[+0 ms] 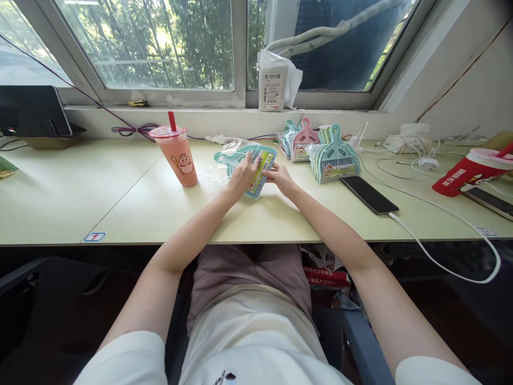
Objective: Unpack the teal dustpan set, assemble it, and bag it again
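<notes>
A teal toy-sized dustpan-and-brush set (262,164) with a yellow-green label is held slanted just above the table in front of me. My left hand (242,175) lies across its left side, fingers closed on it over the label. The fingertips of my right hand (282,179) pinch its right edge. A teal handle sticks out to the left, beside crumpled clear plastic wrap (237,143); whether it belongs to the same set I cannot tell. More wrapped sets stand to the right: a stacked teal group (336,158) and a pink one (305,141) in front of further teal ones.
An orange drink cup (182,160) with a red straw stands left of my hands. On the right lie a black phone (369,195) with a white charging cable, a tipped red cup (460,174) and tangled cords. A wrapped box (272,88) sits on the windowsill.
</notes>
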